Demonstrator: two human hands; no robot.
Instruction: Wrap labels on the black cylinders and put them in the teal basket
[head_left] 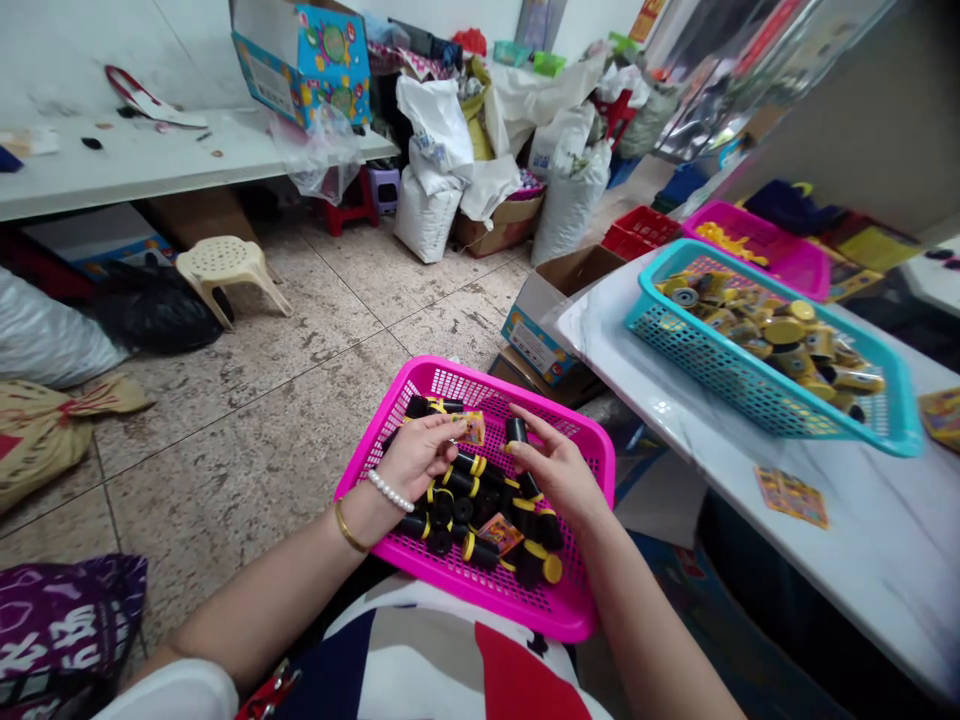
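Observation:
A pink plastic basket rests on my lap, holding several black cylinders with yellow rims. Over its left side my left hand pinches a small printed orange sticker between thumb and fingers. Opposite it, my right hand grips one black cylinder with a yellow end, held upright between thumb and fingertips. The sticker and this cylinder are apart. Among the loose cylinders lies another piece of orange printed stickers.
On the white table at right stands a turquoise basket of yellow-wrapped cylinders, near a sheet of orange stickers. An open cardboard box sits beyond my basket. A cream stool and white sacks stand on the floor.

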